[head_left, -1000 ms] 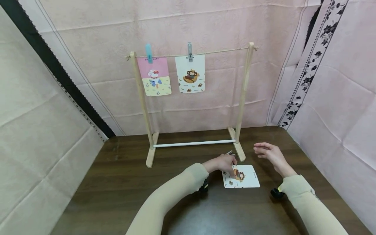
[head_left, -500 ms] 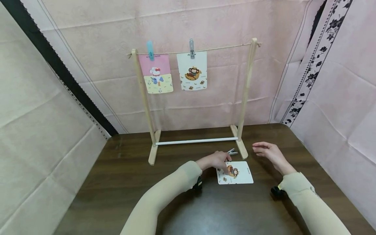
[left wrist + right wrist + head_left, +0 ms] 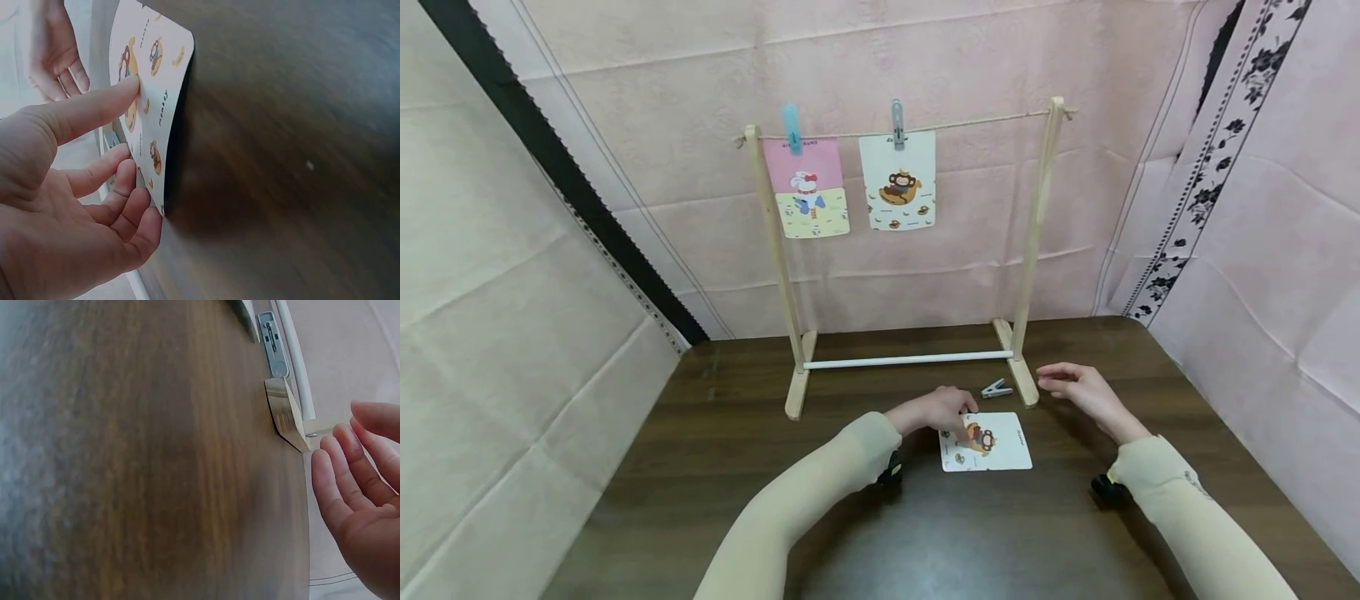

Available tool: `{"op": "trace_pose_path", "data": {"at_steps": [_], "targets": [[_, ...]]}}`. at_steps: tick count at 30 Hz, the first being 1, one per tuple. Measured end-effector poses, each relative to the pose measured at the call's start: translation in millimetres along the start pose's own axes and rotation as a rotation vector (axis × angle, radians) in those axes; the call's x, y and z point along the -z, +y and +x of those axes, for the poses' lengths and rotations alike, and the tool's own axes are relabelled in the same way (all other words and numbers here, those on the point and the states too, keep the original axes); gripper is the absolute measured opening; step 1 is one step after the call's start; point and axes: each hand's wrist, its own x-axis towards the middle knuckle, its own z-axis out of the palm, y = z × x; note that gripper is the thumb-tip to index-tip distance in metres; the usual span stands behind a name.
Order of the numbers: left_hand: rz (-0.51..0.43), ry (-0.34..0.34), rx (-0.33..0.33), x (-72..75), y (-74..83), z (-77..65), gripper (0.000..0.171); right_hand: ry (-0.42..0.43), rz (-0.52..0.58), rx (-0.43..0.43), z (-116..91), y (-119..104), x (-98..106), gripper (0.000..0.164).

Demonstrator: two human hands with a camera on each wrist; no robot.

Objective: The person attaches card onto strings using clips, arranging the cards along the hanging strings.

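My left hand [image 3: 942, 412] is at the left edge of a white monkey card [image 3: 1000, 446], low over the table. In the left wrist view its thumb [image 3: 103, 106] lies on the card's printed face, and the curled fingers meet the edge. One side of the card stands off the wood, with a dark shadow below. Behind the card lies a grey clothespin [image 3: 997, 388], beside the rack's right foot [image 3: 1024, 382]. My right hand [image 3: 1086, 396] hovers to the right of that foot, fingers loosely bent and holding nothing.
A wooden rack [image 3: 1045, 208] with a string [image 3: 985, 122] stands at the back. A pink-and-yellow card [image 3: 808, 218] hangs from a blue clothespin [image 3: 792, 127], and another monkey card [image 3: 880, 212] from a grey one. Pale cloth [image 3: 625, 108] surrounds the dark table [image 3: 880, 533].
My left hand and the monkey card have slid left across the table, away from the grey clothespin, which now shows fully. The right hand has barely moved.
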Motion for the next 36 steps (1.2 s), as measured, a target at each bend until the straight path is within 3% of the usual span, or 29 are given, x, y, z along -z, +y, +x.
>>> {"op": "trace_pose_path", "data": {"at_steps": [15, 24, 31, 36], "targets": [[0.0, 0.018, 0.034, 8.5, -20.1, -18.9, 0.049, -0.023, -0.151, 0.046, 12.5, -2.1, -11.6, 0.035], [0.0, 0.026, 0.056, 11.0, -23.0, -25.5, 0.046, -0.006, -0.327, 0.127, 18.8, -5.3, -17.7, 0.032], [0.036, 0.044, 0.014, 10.3, -24.3, -24.7, 0.047, -0.046, -0.355, 0.158, 21.1, -6.1, -21.5, 0.031], [0.016, 0.042, 0.021, 9.4, -24.1, -25.4, 0.047, -0.061, -0.364, 0.169, 21.1, -6.8, -25.0, 0.034]]}}
